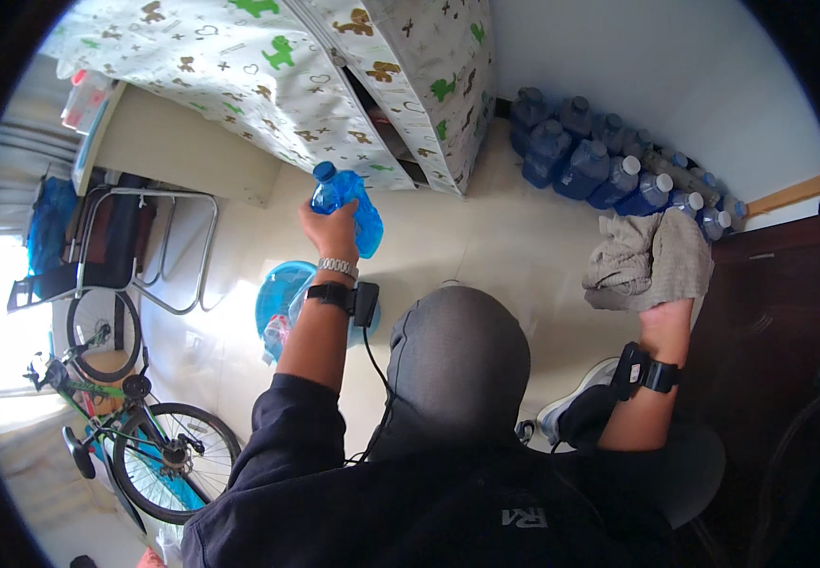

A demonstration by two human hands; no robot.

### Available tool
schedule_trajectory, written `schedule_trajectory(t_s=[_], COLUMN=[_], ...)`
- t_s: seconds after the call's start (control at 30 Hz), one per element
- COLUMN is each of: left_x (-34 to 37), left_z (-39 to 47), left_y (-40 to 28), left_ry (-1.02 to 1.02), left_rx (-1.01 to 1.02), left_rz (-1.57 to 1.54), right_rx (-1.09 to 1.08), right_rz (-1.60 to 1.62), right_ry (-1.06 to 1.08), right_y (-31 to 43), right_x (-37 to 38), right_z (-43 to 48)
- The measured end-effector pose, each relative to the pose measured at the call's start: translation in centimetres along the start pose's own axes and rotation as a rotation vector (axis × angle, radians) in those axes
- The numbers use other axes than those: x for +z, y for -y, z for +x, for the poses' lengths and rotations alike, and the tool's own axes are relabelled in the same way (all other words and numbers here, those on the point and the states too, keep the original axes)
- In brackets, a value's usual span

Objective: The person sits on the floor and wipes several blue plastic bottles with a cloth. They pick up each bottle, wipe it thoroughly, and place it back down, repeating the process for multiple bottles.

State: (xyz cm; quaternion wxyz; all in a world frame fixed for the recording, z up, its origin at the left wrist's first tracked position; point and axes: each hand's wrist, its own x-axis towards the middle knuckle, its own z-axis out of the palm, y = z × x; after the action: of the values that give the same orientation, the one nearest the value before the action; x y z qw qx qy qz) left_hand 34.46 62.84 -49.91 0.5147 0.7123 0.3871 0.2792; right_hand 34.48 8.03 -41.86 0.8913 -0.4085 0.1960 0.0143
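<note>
In my left hand (332, 227) is a translucent blue plastic bottle (368, 224) with a blue screw cap, held tilted above the tiled floor. The cap points up and to the left in the picture. A bunched beige towel-like cloth (626, 255) lies over and around my right hand (667, 314), hiding the fingers. This hand is near the dark reddish-brown wooden furniture (757, 305) at the right. Just beyond the cloth, several jugs of blue liquid (580, 170) stand in rows against the wall, with pale or bluish caps.
A fabric wardrobe (239, 78) with animal prints, its zip partly undone, stands ahead. A blue basin (271, 291) holding plastic bags sits below my left forearm. At left are a metal-framed chair (204, 263) and a green-black bicycle (168, 447). A grey-capped head (459, 362) fills the lower middle.
</note>
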Motion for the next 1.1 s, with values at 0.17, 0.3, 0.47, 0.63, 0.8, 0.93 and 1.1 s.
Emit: schedule_trajectory(t_s=[0.17, 0.3, 0.47, 0.63, 0.8, 0.93, 1.1], left_x=[4.4, 6.2, 6.1, 5.3, 3.1, -0.1, -1.4], left_z=[2.3, 5.3, 9.0, 9.8, 10.0, 10.8, 9.2], left_y=[6.7, 9.6, 13.3, 14.9, 16.0, 18.7, 22.4], left_ry=[-0.254, -0.401, -0.427, -0.316, -0.196, 0.527, 0.58], left_rx=[-0.347, -0.464, -0.394, -0.321, -0.527, 0.078, 0.143], left_rz=[-0.188, -0.322, -0.348, -0.412, -0.277, 1.049, 1.123], right_rx=[0.072, 0.131, 0.233, 0.246, 0.272, 0.224, 0.198], right_rz=[0.014, 0.013, 0.128, 0.076, 0.132, 0.108, 0.099], right_ry=[-0.009, -0.046, -0.032, 0.027, 0.035, -0.093, -0.101], right_y=[-1.7, -2.7, -3.7, -4.4, -5.3, -5.7, -5.1], right_x=[-1.7, -2.7, -2.3, -2.0, -2.1, -1.9, -2.4], right_z=[2.2, 3.4, 3.1, 3.4, 3.7, 3.2, 2.8])
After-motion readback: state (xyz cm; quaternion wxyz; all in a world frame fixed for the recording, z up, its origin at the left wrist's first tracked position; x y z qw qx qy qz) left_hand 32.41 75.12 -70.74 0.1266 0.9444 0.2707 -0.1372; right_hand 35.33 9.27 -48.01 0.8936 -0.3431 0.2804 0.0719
